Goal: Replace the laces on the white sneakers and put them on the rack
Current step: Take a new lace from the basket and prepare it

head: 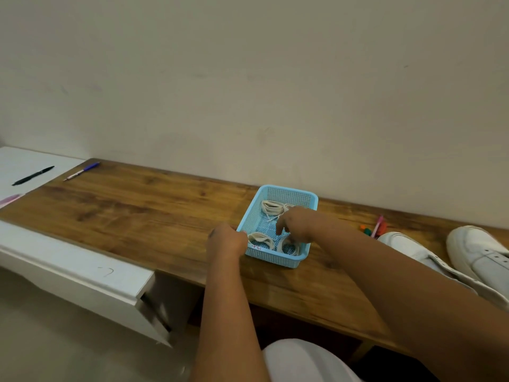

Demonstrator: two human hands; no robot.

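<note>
Left hand (pixel 226 238): fingers curled round the blue basket (pixel 286 192) rim
Right hand (pixel 296 226): reaching among coiled laces (pixel 272 208) (grip unclear)
Sneakers (pixel 473 255): on worktop (pixel 137 205)

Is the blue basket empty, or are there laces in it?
Not empty: coiled white laces lie in the blue basket; the right hand reaches in.

Home room: wooden bench (pixel 137 205), white cabinet (pixel 68 268).
</note>
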